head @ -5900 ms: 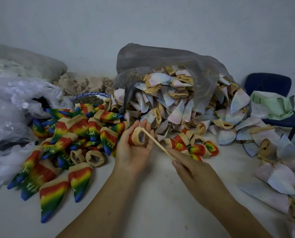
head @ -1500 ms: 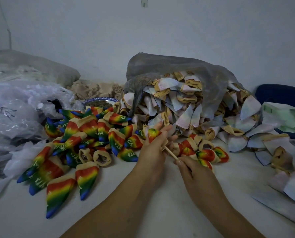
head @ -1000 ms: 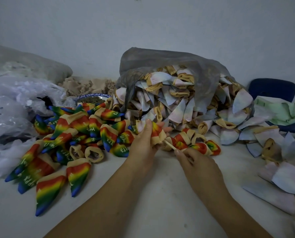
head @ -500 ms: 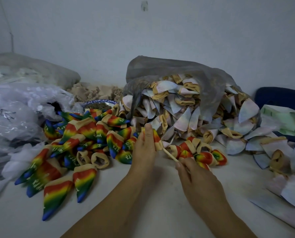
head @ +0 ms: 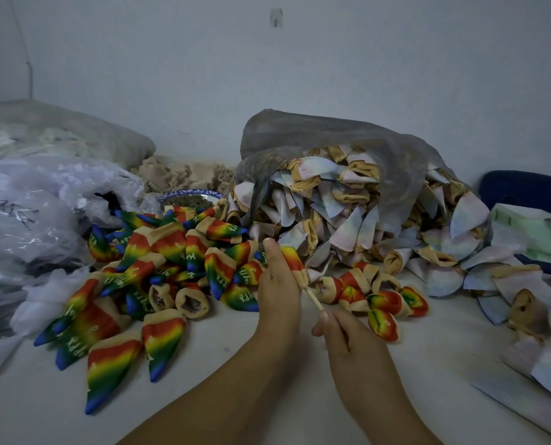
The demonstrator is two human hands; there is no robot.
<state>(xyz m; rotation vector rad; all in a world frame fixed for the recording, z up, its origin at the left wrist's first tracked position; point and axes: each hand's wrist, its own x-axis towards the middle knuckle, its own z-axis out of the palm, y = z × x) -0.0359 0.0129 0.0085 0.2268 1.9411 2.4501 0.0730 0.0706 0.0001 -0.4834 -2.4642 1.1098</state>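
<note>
My left hand [head: 279, 284] grips a rainbow fabric cone [head: 292, 258] with a tan cuff, held upright above the white table [head: 235, 364]. A thin wooden stick [head: 312, 297] goes into the cone's cuff from below, and my right hand [head: 344, 335] pinches its lower end. To the left lies a pile of finished rainbow cones [head: 158, 277]. A small group of inside-out rainbow pieces [head: 373, 293] sits just right of my hands.
A grey plastic bag [head: 332, 146] behind spills pale pastel fabric pieces [head: 348, 220] across the right of the table. Clear plastic bags [head: 36, 213] crowd the left. A blue-rimmed bowl [head: 192, 197] sits behind the rainbow pile. A dark blue chair [head: 524, 191] stands far right.
The piece in my left hand has gone from a tan inside-out ring to a rainbow cone pushed out over the stick. My right hand has slid down the stick, toward me.
</note>
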